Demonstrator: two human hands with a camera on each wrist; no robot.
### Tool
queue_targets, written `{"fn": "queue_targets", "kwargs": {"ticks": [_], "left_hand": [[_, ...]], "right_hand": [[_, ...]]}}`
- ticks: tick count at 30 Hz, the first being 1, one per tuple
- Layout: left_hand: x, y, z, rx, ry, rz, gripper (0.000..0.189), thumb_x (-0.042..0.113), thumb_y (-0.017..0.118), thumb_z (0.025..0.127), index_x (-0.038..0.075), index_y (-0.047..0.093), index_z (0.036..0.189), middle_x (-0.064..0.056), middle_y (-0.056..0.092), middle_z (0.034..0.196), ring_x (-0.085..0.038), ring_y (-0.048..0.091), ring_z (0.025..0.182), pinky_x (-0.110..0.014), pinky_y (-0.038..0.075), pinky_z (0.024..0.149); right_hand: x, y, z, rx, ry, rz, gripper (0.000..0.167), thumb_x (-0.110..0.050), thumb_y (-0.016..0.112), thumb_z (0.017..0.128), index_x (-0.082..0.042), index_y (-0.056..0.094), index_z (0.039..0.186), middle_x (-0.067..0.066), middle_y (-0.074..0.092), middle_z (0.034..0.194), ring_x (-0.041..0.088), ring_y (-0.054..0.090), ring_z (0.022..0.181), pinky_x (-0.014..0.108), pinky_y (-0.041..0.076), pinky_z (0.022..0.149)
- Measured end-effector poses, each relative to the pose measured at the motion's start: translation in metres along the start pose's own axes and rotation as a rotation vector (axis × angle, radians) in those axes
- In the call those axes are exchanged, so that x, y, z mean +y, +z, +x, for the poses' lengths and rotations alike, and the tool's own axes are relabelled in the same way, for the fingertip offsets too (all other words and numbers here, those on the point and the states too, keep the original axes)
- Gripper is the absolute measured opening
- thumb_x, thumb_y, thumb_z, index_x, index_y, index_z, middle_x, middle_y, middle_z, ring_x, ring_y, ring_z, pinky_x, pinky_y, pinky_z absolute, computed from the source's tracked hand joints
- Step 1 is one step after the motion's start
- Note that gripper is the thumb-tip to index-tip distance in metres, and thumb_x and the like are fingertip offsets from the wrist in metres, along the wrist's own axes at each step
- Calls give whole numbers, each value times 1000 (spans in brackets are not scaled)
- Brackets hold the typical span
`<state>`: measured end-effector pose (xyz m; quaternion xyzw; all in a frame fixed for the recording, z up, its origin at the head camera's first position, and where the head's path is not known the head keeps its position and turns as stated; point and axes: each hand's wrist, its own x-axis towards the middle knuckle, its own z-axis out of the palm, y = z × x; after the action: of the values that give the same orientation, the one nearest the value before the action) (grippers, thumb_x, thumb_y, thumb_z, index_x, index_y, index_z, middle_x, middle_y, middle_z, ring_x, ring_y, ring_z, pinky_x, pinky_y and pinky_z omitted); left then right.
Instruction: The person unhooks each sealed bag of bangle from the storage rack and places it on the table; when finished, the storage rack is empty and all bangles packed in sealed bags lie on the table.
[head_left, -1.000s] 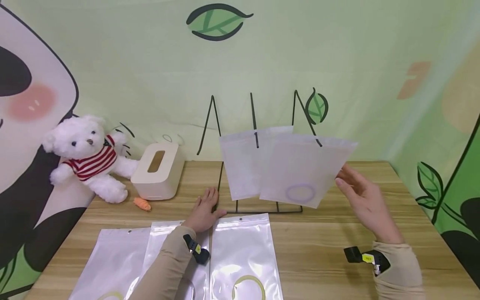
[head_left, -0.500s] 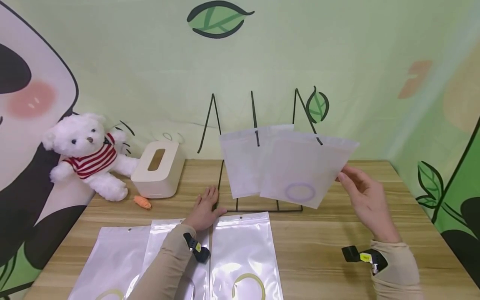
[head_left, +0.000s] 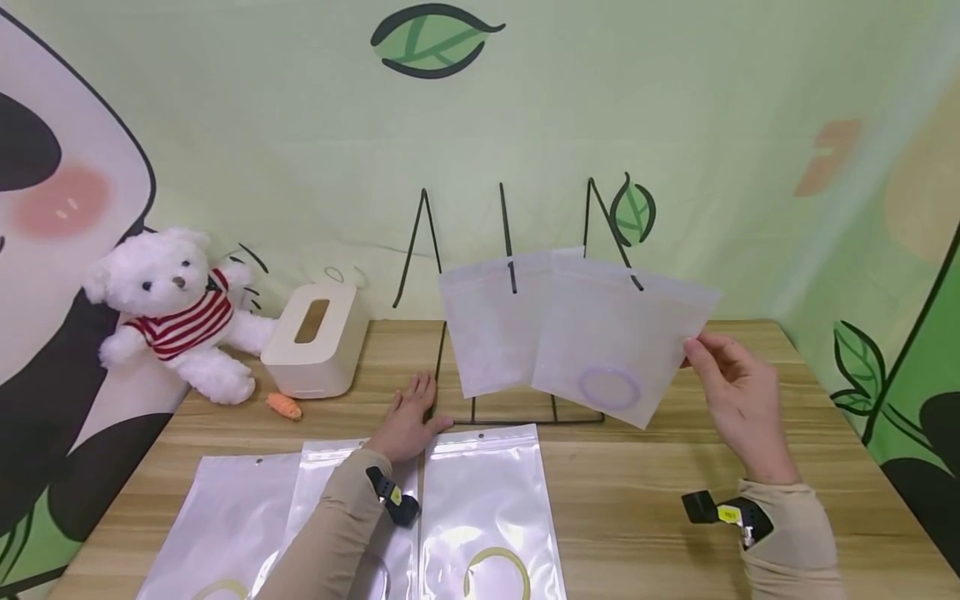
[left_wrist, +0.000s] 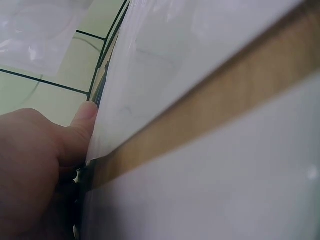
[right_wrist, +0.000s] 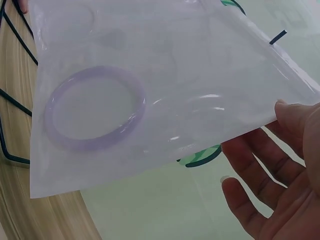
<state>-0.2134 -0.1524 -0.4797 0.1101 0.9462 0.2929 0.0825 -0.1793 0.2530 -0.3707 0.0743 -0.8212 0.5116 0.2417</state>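
Nearest, in front of the rack (head_left: 506,221): three flat bags, shiny, clear-fronted. Right bag (head_left: 487,492) has a yellow ring (head_left: 498,552) in it, left bag (head_left: 232,500) a similar yellowish one. Middle bag (head_left: 318,475) is half under the sleeve; curved edge inside, colour can't tell.

Left hand (head_left: 408,421) is at the rack's left base corner, fingers extended, grasping nothing.

Right hand (head_left: 738,400), right of the rack, pinches the side edge of the held bag (head_left: 570,333) between thumb and fingers. That bag is on the rack's right prong: frosted white, translucent, tilted down to the right, purple ring (right_wrist: 85,145) low inside.

Second bag (head_left: 487,333), same frosted look, is on the rack's middle prong, partly behind the held one; faint ring inside.

Left of the rack: tissue box (head_left: 315,375), slot on top, contents can't tell.
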Motion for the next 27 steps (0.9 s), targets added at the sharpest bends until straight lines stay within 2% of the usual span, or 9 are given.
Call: {"fn": "queue_targets", "kwargs": {"ticks": [3, 9, 17, 27], "left_hand": [[0, 0, 0, 1, 3, -3, 77, 32, 56, 99, -9, 15, 150, -23, 6, 159, -34, 0, 147, -52, -1, 117], [0, 0, -1, 0, 12, 3, 77, 31, 56, 99, -9, 15, 150, -24, 6, 158, -35, 0, 147, -53, 0, 117], [0, 0, -2, 2, 16, 16, 76, 30, 55, 99, -10, 15, 150, -23, 6, 158, -36, 0, 147, -53, 0, 117], [1, 0, -1, 12, 22, 13, 74, 29, 55, 99, -10, 16, 149, -24, 7, 158, -36, 1, 147, -53, 0, 117]], "right_hand": [[-2, 0, 0, 17, -16, 9, 22, -15, 62, 96, -1, 70, 111, 0, 69, 91, 13, 63, 86, 15, 45, 78], [-5, 0, -1, 78, -41, -22, 16, -14, 68, 92, -4, 74, 103, -4, 70, 87, 5, 62, 83, 15, 45, 71], [-10, 0, -2, 127, -65, -60, 15, -14, 68, 92, -3, 73, 101, 1, 71, 87, 1, 61, 82, 15, 43, 70], [-16, -4, -3, 148, -86, -89, 13, -12, 69, 91, -3, 74, 99, -2, 70, 87, 0, 60, 82, 13, 43, 68]]}}
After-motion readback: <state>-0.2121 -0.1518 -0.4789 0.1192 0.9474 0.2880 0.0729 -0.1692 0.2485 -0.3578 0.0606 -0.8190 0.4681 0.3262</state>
